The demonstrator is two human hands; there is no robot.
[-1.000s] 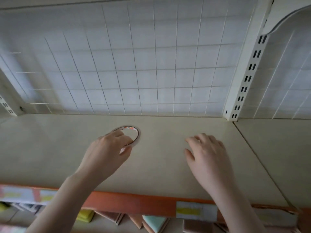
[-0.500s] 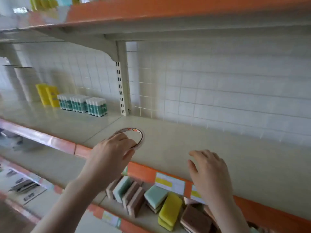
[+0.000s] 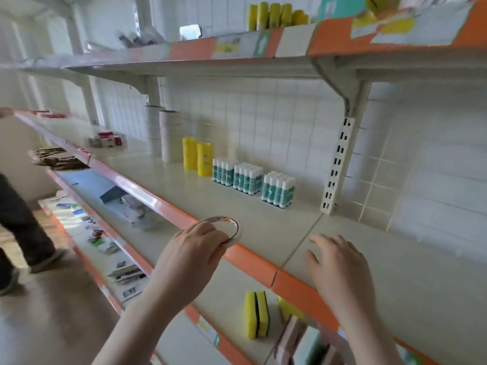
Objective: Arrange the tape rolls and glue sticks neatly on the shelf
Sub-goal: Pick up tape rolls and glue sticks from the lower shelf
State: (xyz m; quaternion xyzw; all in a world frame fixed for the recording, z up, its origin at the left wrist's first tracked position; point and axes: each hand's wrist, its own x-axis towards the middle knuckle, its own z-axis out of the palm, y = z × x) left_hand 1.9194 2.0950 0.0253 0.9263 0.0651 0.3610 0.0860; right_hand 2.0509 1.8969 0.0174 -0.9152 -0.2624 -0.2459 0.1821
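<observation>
My left hand (image 3: pixel 191 255) grips a thin tape roll (image 3: pixel 232 227), a flat ring with a white rim, lifted just above the orange front edge of the cream shelf (image 3: pixel 263 233). My right hand (image 3: pixel 340 264) hovers over the shelf to the right, fingers relaxed and holding nothing. Further back on the same shelf stand three blocks of white and teal glue sticks (image 3: pixel 278 189), two yellow stacks (image 3: pixel 197 156) and tall stacks of white tape rolls (image 3: pixel 168 135) by the tiled wall.
A slotted upright post (image 3: pixel 340 159) stands right of the glue sticks. The shelf above (image 3: pixel 237 48) carries yellow items. Sponges (image 3: pixel 257 313) lie on the lower shelf. A person's legs (image 3: pixel 23 227) are at the far left on the floor.
The view has swung left and up, bringing the glue sticks and stacks into sight. My left hand has lifted the tape roll off the shelf toward the front edge. The right hand stays open.
</observation>
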